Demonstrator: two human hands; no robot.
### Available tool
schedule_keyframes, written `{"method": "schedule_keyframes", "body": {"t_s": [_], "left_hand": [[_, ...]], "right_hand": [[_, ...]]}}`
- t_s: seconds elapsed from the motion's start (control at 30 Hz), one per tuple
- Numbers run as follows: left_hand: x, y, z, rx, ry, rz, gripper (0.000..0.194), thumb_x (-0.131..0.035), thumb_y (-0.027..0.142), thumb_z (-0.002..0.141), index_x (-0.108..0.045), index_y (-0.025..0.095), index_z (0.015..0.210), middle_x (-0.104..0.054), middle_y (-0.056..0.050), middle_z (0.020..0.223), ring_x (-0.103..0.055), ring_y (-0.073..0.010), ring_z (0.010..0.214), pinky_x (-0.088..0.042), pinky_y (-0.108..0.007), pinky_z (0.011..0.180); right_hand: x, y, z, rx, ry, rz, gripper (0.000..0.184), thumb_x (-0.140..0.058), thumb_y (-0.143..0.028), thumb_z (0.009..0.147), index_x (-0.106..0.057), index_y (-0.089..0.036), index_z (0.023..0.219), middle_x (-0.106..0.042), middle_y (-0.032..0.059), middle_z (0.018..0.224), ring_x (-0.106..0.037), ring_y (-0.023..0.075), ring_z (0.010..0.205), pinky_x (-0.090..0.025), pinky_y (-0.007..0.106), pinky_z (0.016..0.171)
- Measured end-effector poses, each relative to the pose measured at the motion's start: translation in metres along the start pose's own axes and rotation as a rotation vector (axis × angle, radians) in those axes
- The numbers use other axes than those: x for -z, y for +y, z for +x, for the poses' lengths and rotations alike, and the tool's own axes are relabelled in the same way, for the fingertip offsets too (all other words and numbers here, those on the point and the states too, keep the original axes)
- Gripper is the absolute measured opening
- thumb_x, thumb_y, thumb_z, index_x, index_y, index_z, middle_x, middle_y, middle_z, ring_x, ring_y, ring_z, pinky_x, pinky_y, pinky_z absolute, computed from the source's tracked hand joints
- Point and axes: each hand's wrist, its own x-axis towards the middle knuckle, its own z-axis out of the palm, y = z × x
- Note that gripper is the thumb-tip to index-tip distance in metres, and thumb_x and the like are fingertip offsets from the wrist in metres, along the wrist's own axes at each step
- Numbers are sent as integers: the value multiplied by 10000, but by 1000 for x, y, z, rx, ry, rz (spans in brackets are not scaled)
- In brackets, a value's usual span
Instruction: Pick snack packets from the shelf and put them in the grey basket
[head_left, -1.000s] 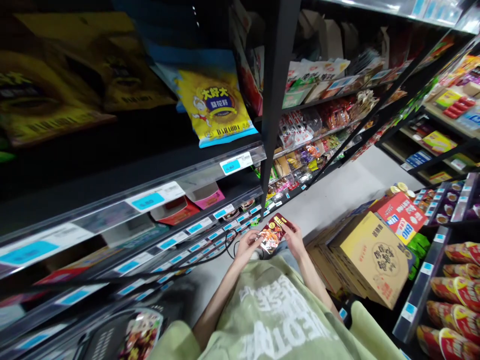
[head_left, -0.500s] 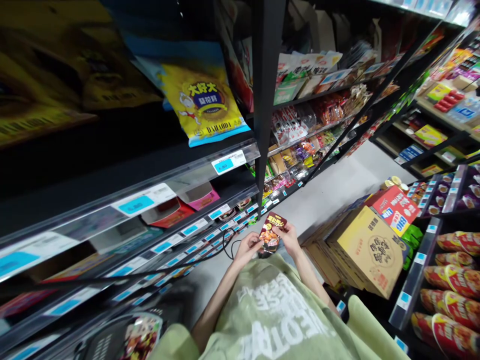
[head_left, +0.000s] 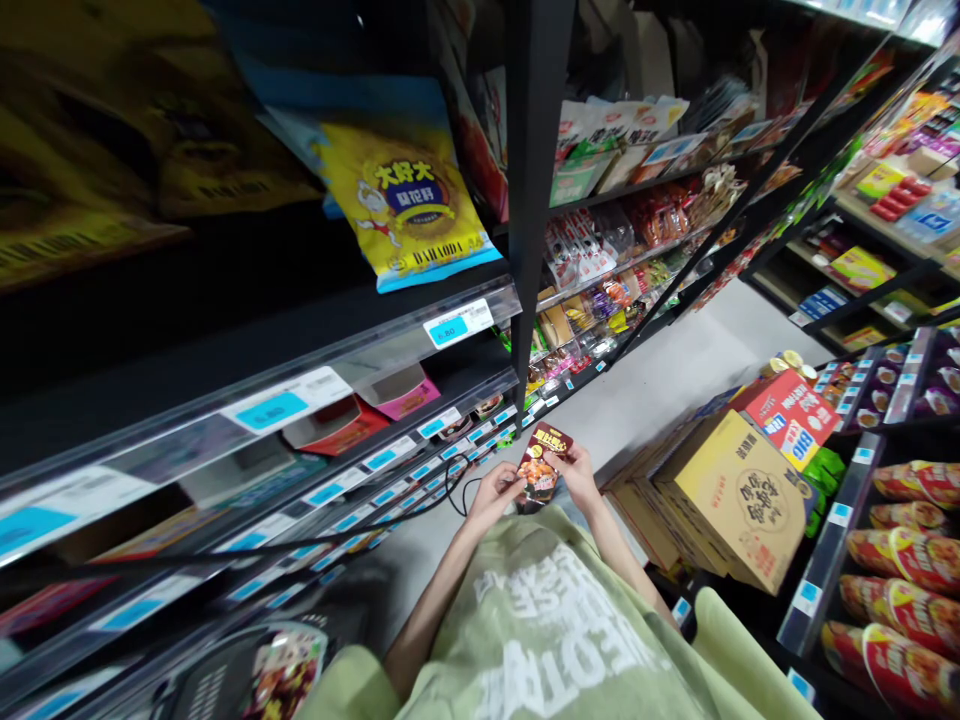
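Head cam's got left hand (head_left: 493, 496) and right hand (head_left: 580, 480) pinching the dark-red packet (head_left: 535, 472), turned straighter than a second ago, so its front reads easier.

Compared with a second ago, the packet (head_left: 537, 472) slants less and stands straighter before the person, so the yellow lettering (head_left: 551, 441) along its top now shows more plainly. The right hand (head_left: 579, 479) reaches farther over the packet's front, below that lettering, rather than near its upper corner. The yellow snack bag (head_left: 412, 210) appears farther to the left of the packet.
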Motion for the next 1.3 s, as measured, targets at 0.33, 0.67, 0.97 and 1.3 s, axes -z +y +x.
{"method": "schedule_keyframes", "body": {"t_s": [0.33, 0.67, 0.97, 1.3], "left_hand": [[4, -4, 2, 18, -3, 19, 438, -853, 517, 732, -607, 188, 885, -638, 30, 716, -698, -174, 612, -632, -326, 615], [16, -28, 9, -43, 72, 294, 422, -823, 439, 754, -635, 201, 1049, -735, -61, 956, -734, -240, 929, -611, -408, 850], [-2, 9, 25, -295, 127, 501, 483, -709, 250, 860, -584, 225, 1326, -677, -128, 1278, -653, -270, 1185, -537, -448, 1008], [-8, 23, 20, -237, -62, 1107, 253, -543, 118, 911, -718, 242, 1045, -714, -105, 1035, -690, -285, 947, -513, -360, 848]], "right_hand": [[0, 10, 4, 80, -6, -118, 464, -906, -472, 655, -756, -193, 993, -809, 76, 988, -749, 258, 881, -614, 408, 851], [1, 25, 7, 39, -75, -135, 448, -908, -429, 636, -728, -194, 971, -803, 63, 938, -749, 237, 855, -612, 374, 828], [3, 25, 3, 115, -173, -368, 300, -798, -321, 723, -744, -189, 987, -781, 42, 895, -703, 212, 800, -580, 325, 770], [-1, 29, -1, 225, -277, -652, 123, -719, -280, 769, -775, -245, 873, -769, 44, 860, -695, 233, 794, -560, 370, 859]]}}
